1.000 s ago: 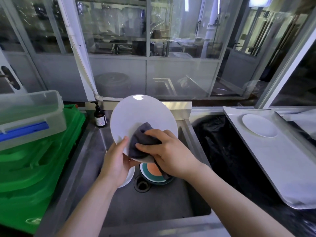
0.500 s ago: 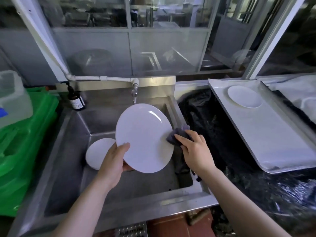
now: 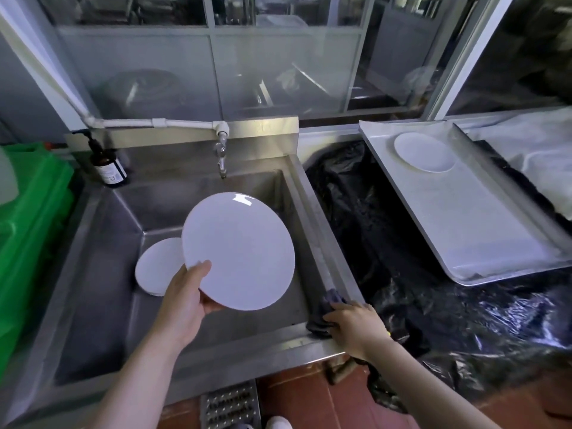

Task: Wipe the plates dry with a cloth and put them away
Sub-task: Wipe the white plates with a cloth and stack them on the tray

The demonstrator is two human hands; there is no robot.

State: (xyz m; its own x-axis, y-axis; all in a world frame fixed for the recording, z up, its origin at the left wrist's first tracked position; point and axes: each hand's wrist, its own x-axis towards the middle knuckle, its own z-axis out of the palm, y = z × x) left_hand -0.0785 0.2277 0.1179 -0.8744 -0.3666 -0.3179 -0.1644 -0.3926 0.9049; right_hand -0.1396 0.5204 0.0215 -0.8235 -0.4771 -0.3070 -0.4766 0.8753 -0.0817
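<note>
At the far left stood green plastic crates [image 3: 28,230], and behind them, on the back corner of the sink, a brown pump bottle [image 3: 108,165] with a label. The steel sink [image 3: 102,305] filled the middle, under a tap [image 3: 221,156] fed by a white pipe [image 3: 154,122]. A small stack of white plates [image 3: 158,267] lay on the sink floor, just left of the left hand [image 3: 185,301] and partly behind the plate it held.

The left hand gripped a large white plate [image 3: 238,252] by its lower left rim, thumb on the upper face and the other fingers curled below it. The plate was held tilted above the basin, its face turned up to the camera, and it reached up and to the right from the grip.

To the right of this grip, at the front right corner of the sink rim, the right hand [image 3: 356,329] rested on a dark grey cloth [image 3: 325,317]. Its fingers were bent over the cloth; they seemed to grasp it, though the folds hid the fingertips. The cloth lay on the rim and hung a little into the basin.

Farther right was black plastic sheeting [image 3: 387,243], and over it a metal tray [image 3: 483,224] carrying one white plate on the tray [image 3: 424,151] near its far end, well apart from both hands.
</note>
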